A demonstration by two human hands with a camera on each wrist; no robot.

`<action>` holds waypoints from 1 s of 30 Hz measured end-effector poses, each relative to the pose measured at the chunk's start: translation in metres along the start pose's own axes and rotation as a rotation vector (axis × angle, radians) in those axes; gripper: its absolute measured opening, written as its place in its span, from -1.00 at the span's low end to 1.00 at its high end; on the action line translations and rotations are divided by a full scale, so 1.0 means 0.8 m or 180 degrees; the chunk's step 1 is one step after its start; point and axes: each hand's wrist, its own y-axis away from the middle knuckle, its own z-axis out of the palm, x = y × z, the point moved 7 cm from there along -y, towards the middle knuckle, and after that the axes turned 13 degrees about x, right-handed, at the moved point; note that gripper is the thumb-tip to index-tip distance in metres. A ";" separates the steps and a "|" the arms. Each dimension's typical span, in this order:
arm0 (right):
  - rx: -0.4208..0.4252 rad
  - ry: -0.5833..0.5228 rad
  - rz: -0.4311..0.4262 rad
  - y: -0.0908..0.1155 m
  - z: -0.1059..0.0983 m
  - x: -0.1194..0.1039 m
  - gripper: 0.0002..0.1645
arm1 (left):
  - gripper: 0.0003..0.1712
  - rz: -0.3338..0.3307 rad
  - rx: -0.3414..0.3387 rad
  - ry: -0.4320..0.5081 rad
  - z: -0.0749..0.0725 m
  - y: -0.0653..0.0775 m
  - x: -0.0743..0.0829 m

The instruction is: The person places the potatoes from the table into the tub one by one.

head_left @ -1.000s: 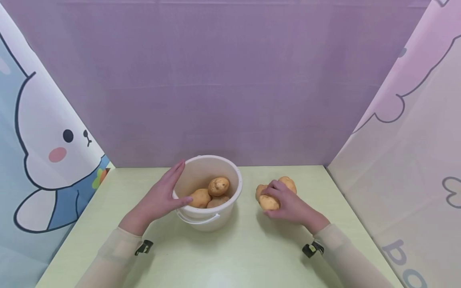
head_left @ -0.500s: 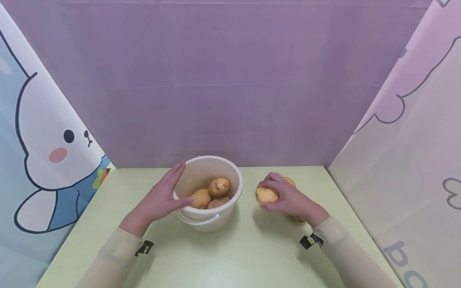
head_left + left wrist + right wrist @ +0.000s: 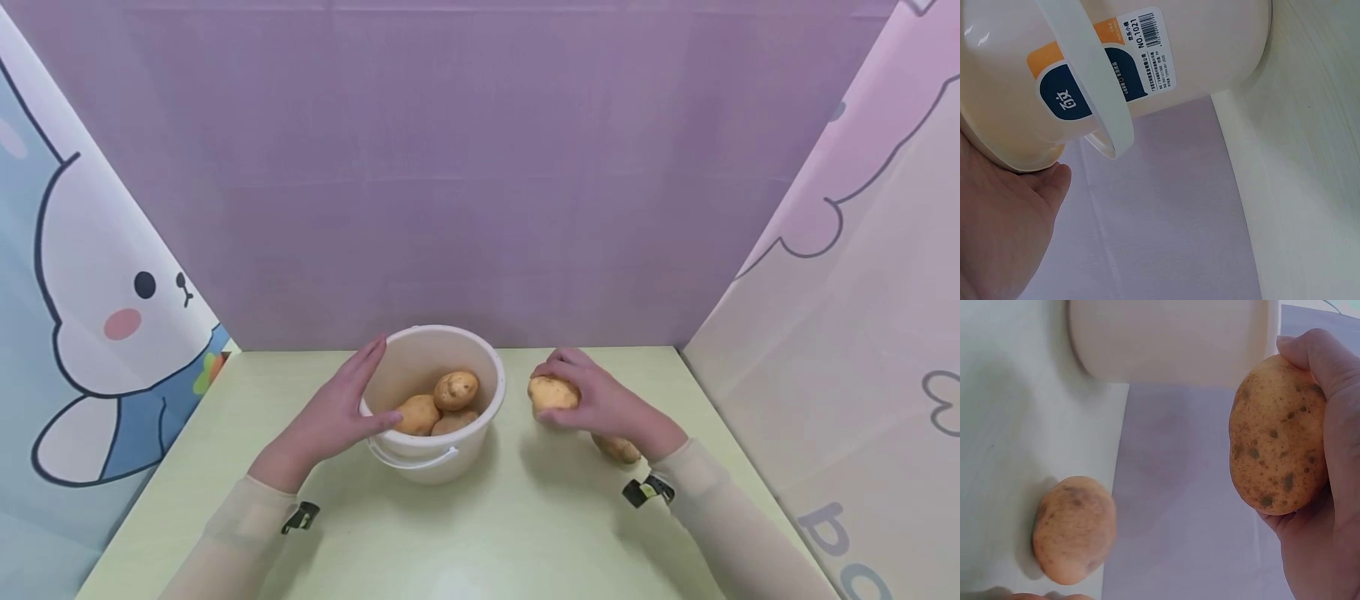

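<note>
A white bucket (image 3: 480, 450) stands on the table with several potatoes (image 3: 456, 390) inside. Against its left rim lies my left hand (image 3: 337, 412), fingers straight and spread, the thumb reaching across the front rim; the left wrist view shows this hand (image 3: 1004, 219) touching the rim. Right of the bucket, my right hand (image 3: 592, 400) grips a potato (image 3: 553, 393) above the table, thumb in front and fingers over the top. Dark spots mark this potato (image 3: 1279, 434) in the right wrist view. Another potato (image 3: 617, 450) lies under the right wrist, partly hidden.
On the table a potato (image 3: 1075, 530) rests below the held one, and edges of more show at the right wrist view's bottom. The bucket's handle (image 3: 412, 458) hangs at its front. A purple back wall (image 3: 480, 183) and printed side panels (image 3: 862, 350) enclose the pale table (image 3: 450, 542).
My right hand has lifted its potato off the table and shifted slightly left and back, uncovering a potato beneath the wrist. The left hand and the bucket stay put.
</note>
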 end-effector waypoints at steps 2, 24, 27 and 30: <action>0.0022 -0.0003 -0.0047 -0.004 -0.002 -0.005 -0.43 | 0.37 0.0006 -0.0001 0.0002 0.000 0.000 0.001; -0.0098 -0.0013 -0.0529 -0.068 0.008 -0.060 -0.42 | 0.36 0.0057 0.0020 0.0007 -0.001 0.000 0.001; -0.0146 -0.0001 -0.0527 -0.076 0.015 -0.065 -0.41 | 0.37 0.0041 0.0009 0.0005 -0.001 0.000 0.001; -0.0177 -0.0009 -0.0564 -0.085 0.021 -0.073 -0.41 | 0.37 0.0030 0.0010 0.0011 0.000 0.000 0.000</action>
